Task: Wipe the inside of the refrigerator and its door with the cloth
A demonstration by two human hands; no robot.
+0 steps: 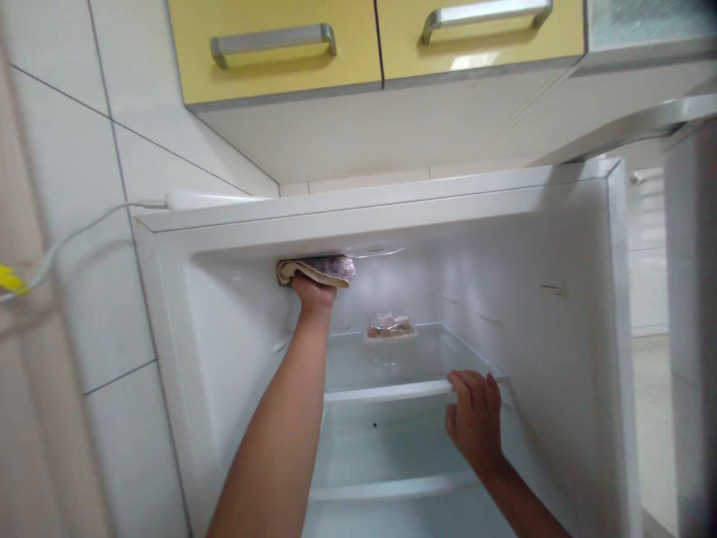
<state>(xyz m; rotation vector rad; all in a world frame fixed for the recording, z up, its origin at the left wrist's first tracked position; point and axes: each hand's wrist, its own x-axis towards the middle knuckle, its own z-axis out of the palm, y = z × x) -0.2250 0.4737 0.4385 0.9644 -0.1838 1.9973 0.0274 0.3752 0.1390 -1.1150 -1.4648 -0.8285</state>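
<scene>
Deep inside the fridge (582, 314), my left hand (314, 291) is closed on a folded cloth (330, 270), brown-purple on one face and cream at the edge. The cloth is up against the fridge's inner top, near the back left corner; most of my fingers are hidden behind it. Lower down on the right, my right hand (476, 415) has its fingers curled onto the white front edge of the upper glass shelf (386, 392). A clear-covered food tray (390, 327) sits at the back of that shelf.
A lower shelf (392, 489) lies beneath, and a small dark speck shows between the shelves. The fridge door (691, 314) stands open on the right. Yellow cabinets (280, 67) hang above. A white cable (95, 220) runs along the tiled wall at left.
</scene>
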